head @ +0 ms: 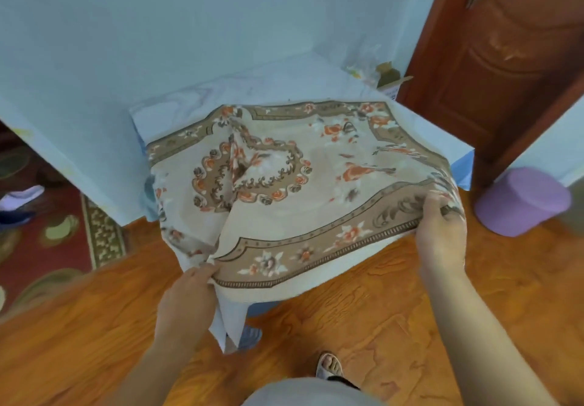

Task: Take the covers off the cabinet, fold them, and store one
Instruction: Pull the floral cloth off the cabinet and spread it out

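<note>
- Beige woven cloth with orange flowers and a tan border: this floral cover is lying over the front of the cabinet, its near edge lifted clear and sagging toward me.
- I am seeing it ruck into a ridge left of centre, so I am judging it soft, light and limp, with no stiffness to keep a fold by itself.
- My left hand is pinching the near left corner, thumb on top and fingers curled under the hem.
- My right hand is gripping the near right corner, fingers wrapped over the border, bunching the cloth.
- I am judging the 2 near corners the right places to hold; taking it mid-edge would let the corners droop and spoil the fold.
- A pale blue cover is lying beneath the floral one, spread over the cabinet top and hanging down the front; it looks thin and just as limp.
- Risk, as I am judging it: dragging the top cloth may pull the blue one along.
- Beyond, a small carton is sitting at the back right corner, a purple bin on the wooden floor to the right, a brown door behind it, and a red rug to the left.
</note>
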